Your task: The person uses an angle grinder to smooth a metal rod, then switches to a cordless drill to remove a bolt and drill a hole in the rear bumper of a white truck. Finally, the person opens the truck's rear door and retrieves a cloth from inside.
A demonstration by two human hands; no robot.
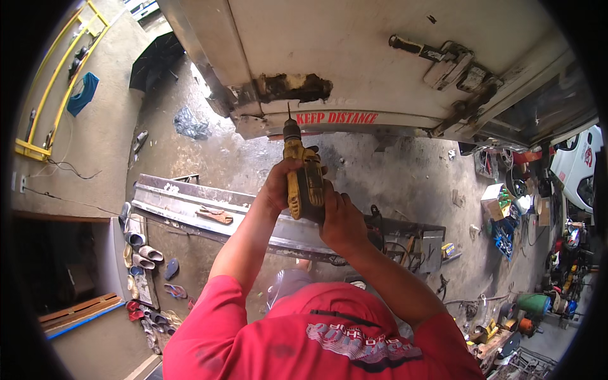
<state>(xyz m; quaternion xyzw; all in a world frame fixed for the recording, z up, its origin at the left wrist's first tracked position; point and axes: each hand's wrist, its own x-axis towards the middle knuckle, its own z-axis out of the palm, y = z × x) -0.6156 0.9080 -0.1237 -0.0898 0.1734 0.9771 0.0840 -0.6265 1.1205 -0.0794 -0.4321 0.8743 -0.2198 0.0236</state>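
A yellow and black cordless drill points away from me, its thin bit rising toward the lower edge of a white vehicle panel. My left hand is wrapped round the drill's left side. My right hand closes on its right rear; some of those fingers are hidden behind the tool. In front of the bit, a rusted, broken patch shows in the panel above a strip of red lettering. Whether the bit touches the metal I cannot tell.
A long metal bumper-like piece lies below my arms, with a rusty tool on it. A worn latch juts from the panel at right. Shoes and slippers line the left. Tools and boxes clutter the right.
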